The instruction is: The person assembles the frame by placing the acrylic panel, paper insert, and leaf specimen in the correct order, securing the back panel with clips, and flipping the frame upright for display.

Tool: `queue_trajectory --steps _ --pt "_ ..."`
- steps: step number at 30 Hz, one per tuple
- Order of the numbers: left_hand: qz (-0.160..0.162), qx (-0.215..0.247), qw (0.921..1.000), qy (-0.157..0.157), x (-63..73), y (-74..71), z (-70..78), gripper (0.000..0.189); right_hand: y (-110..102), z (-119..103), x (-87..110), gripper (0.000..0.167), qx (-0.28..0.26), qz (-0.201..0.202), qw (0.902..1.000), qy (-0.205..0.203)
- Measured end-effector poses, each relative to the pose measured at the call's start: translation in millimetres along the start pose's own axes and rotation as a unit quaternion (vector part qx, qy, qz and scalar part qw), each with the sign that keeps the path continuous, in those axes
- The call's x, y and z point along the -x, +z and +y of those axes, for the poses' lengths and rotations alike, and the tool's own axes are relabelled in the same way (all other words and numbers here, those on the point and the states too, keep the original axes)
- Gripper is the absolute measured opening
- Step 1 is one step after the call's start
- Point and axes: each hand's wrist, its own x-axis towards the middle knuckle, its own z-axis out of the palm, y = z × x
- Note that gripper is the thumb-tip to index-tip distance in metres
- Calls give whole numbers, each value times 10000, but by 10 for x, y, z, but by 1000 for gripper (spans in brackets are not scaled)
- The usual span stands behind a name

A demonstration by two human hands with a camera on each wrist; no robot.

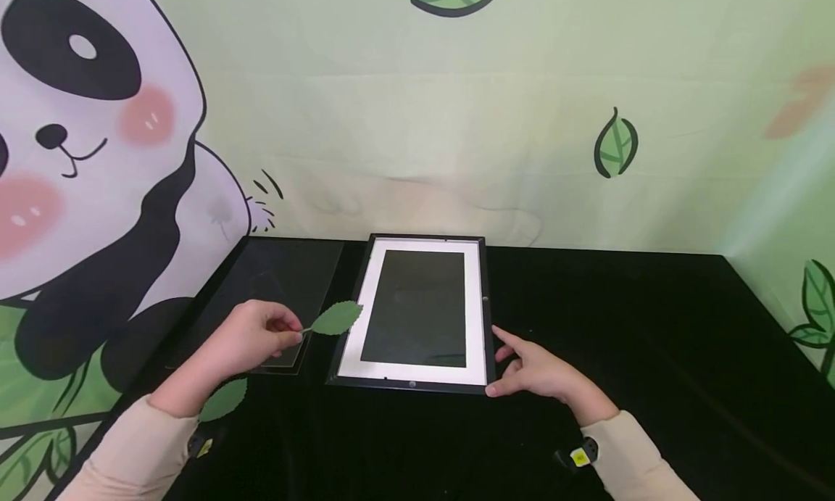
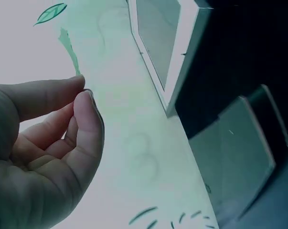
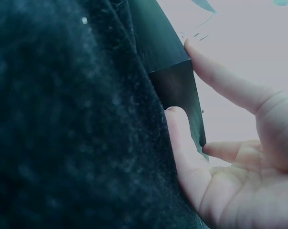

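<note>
With the left hand (image 1: 257, 334) pinching the green serrated leaf (image 1: 338, 317) by its stem (image 1: 306, 330), avoid creasing it while the right hand (image 1: 538, 369), fingers spread, steadies the black rectangular frame (image 1: 450, 387).

Lower leaf (image 1: 225, 398) partly behind sleeve (image 1: 133, 450), frame (image 2: 188, 52) cropped in wrist views

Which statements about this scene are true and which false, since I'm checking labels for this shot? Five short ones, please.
1. The left hand pinches a leaf by its stem. True.
2. The right hand touches nothing. False: it touches the frame.
3. The frame has a white inner border. True.
4. In the head view, the clear sheet lies right of the frame. False: it lies left.
5. In the head view, a second leaf shows beside the left sleeve. True.
</note>
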Motion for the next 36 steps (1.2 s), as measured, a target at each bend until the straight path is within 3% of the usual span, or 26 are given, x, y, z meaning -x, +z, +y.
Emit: queue_trajectory --steps 11,28,36 --pt "165 16 9994 306 -520 96 227 9 -5 34 -5 102 -47 -13 10000 -3" --pt "449 2 9988 219 -1251 363 377 14 -38 72 -22 102 -95 -8 10000 1" --pt "599 327 9976 99 -1544 541 416 15 -37 53 -25 103 -67 26 10000 1"
